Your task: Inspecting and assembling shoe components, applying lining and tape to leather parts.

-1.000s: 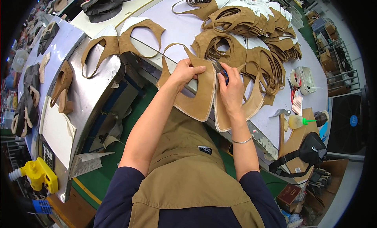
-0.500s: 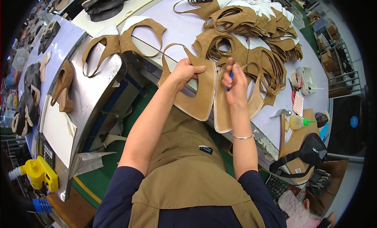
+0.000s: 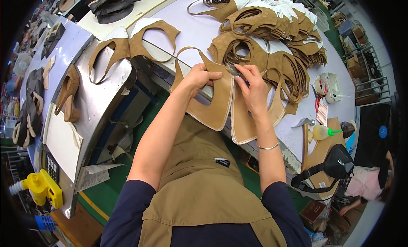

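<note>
Smooth leathery piece (image 3: pixel 212 114); matt cloth apron (image 3: pixel 204 200)

The camera rides on the worker's head, the left one of a side-by-side pair, and to me it is aimed steeply down past the chest and out over the work. Nearest to it, at six o'clock, is the apron (image 3: pixel 204 200), with dark sleeves (image 3: pixel 129 208) at five and seven. Farther off, above the middle, come the left hand (image 3: pixel 199 80) at twelve and the right hand (image 3: pixel 252 87) at two. It takes in plenty: the table (image 3: pixel 193 32) from twelve round to four, a metal bench (image 3: pixel 100 92) between nine and ten, distant boxes (image 3: pixel 353 65) between two and three, straight edges bowing toward the black rim.
</note>
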The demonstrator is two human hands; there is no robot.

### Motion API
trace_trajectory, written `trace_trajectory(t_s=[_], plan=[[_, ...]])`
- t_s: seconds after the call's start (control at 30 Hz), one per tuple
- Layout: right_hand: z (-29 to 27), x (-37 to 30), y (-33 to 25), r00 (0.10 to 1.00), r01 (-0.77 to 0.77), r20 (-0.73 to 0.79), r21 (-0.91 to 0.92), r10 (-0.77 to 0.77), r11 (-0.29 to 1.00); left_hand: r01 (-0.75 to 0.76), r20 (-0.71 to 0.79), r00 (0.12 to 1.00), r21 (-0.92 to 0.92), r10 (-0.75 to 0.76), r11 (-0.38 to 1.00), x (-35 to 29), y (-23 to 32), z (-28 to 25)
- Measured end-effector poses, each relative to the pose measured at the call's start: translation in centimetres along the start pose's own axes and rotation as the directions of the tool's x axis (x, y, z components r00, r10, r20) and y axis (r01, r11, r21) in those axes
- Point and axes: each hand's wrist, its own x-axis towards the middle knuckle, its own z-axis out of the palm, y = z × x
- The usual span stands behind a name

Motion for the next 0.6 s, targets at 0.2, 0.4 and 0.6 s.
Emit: trace_trajectory(t_s=[0.2,0.4,0.6], plan=[[-1.9,2.8,0.8,0.955,0.282,0.145,-0.177,-0.258,0.943,0.024,0.034,0.999,0.014,-0.024,1.000,-0.3,0.5,0.0],[-2.5,4.0,2.1,0.950,0.277,0.183,-0.112,-0.255,0.954,0.029,0.045,0.999,-0.016,-0.028,0.999,0.2,0.1,-0.3],[-2.8,3.4,1.5,0.969,0.156,0.196,-0.011,-0.151,0.988,0.042,0.037,0.998,0.015,-0.043,0.999,-0.2,0.6,-0.2]])
